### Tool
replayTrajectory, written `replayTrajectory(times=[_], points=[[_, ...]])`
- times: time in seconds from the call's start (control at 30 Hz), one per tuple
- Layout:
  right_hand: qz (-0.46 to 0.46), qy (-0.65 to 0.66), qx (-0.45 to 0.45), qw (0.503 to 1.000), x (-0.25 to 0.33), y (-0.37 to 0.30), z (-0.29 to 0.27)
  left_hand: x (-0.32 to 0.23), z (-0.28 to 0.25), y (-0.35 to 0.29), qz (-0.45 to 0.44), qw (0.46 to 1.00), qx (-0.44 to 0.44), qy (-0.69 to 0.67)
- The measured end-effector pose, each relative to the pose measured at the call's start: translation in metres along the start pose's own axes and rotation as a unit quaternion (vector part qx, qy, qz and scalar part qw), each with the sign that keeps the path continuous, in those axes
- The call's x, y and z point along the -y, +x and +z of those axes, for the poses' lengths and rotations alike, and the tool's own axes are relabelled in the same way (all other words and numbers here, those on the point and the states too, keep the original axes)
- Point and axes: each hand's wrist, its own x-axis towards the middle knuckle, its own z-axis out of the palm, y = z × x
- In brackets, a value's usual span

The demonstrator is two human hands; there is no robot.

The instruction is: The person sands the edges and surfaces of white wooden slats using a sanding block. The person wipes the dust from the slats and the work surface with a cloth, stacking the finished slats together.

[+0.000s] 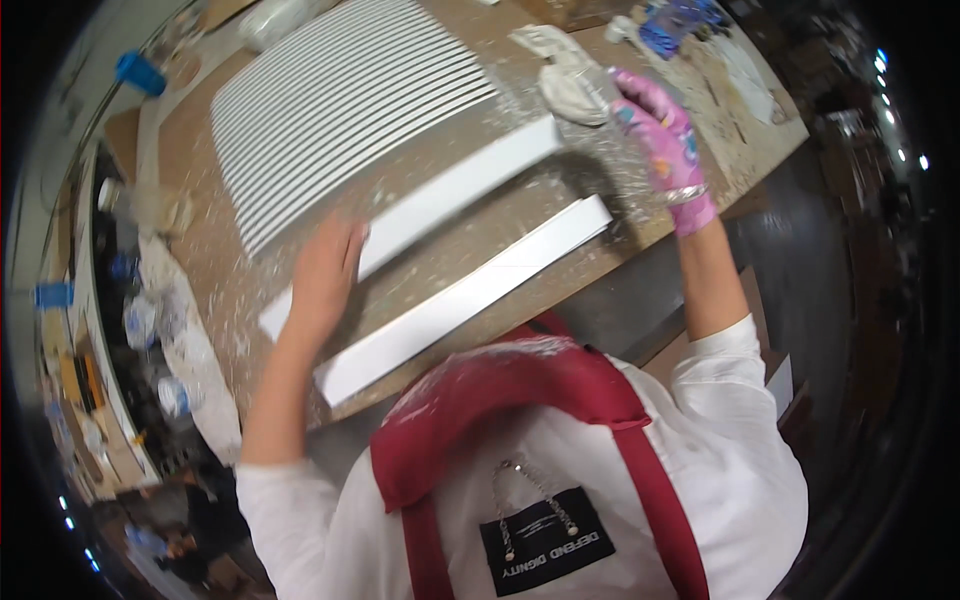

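My bare left hand (pixel 330 270) rests at the left part of a long white strip (pixel 460 190), its fingers stretched out, slightly blurred. A second white strip (pixel 460 305) lies nearer me, roughly parallel to the first. My right hand (pixel 662 140) wears a pink patterned glove. Its fingers are bent together beside a crumpled off-white cloth (pixel 575 88); whatever is between them is too unclear to name. Beyond the strips, many narrow white slats (pixel 350 105) lie side by side with dark gaps between them.
The worktable (pixel 420 265) is brown and speckled with white. Clear plastic with blue (pixel 672 28) lies at its far right. A blue cup (pixel 140 74) stands far left. Plastic bottles (pixel 178 396) and clutter fill the left side. The table's front edge runs close to my red apron.
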Motion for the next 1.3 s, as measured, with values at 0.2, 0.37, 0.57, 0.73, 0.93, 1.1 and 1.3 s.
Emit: replayTrajectory(times=[0.2, 0.37, 0.57, 0.73, 0.93, 1.1, 1.3], points=[[-0.105, 0.035, -0.019, 0.994, 0.009, -0.045, 0.032, -0.056, 0.004, -0.056, 0.004, 0.996, 0.069, -0.05], [-0.028, 0.01, 0.068, 0.997, -0.028, -0.07, 0.062, -0.076, 0.017, -0.069, 0.074, 0.996, 0.048, 0.003], [-0.039, -0.015, 0.103, 0.994, -0.038, -0.075, 0.06, -0.06, 0.032, -0.083, 0.068, 0.993, 0.097, 0.024], [0.099, 0.201, 0.069, 0.972, -0.03, -0.066, 0.06, -0.069, -0.006, -0.055, 0.008, 0.977, 0.195, -0.08], [-0.005, 0.354, 0.08, 0.932, -0.035, -0.035, 0.048, 0.024, 0.011, 0.047, 0.066, 0.981, -0.075, 0.168], [-0.249, -0.012, 0.116, 0.961, -0.074, -0.03, 0.013, 0.033, 0.038, 0.054, 0.035, 0.969, 0.021, 0.243], [0.127, 0.048, 0.1, 0.986, -0.064, 0.008, 0.001, 0.025, 0.041, 0.041, 0.102, 0.986, 0.015, 0.132]])
